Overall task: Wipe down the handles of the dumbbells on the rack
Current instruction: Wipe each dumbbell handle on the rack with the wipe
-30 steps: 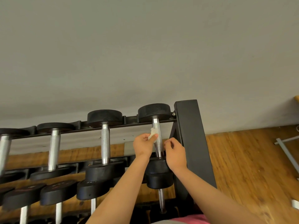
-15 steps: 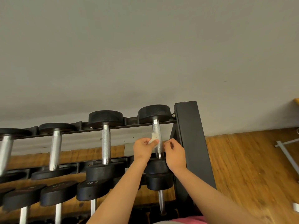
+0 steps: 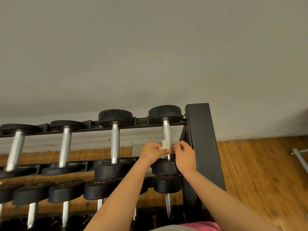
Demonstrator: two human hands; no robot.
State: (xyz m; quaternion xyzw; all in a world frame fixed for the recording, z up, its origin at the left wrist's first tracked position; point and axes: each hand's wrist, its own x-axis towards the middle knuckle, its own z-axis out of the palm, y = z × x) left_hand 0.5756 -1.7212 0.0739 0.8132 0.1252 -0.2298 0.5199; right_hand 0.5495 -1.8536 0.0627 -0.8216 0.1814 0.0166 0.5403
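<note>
Our left hand (image 3: 152,151), fingers tight on a white wipe (image 3: 165,145) at the dumbbell handle (image 3: 166,132); right hand (image 3: 184,155) at three o'clock, grip unclear.

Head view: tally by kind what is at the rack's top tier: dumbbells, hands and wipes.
Top-tier dumbbells: 4
Hands, the left hand and the right hand: 2
White wipe: 1
Total: 7

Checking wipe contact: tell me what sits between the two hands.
Head view: the rightmost top-row dumbbell's chrome handle, with the white wipe on it.
</note>
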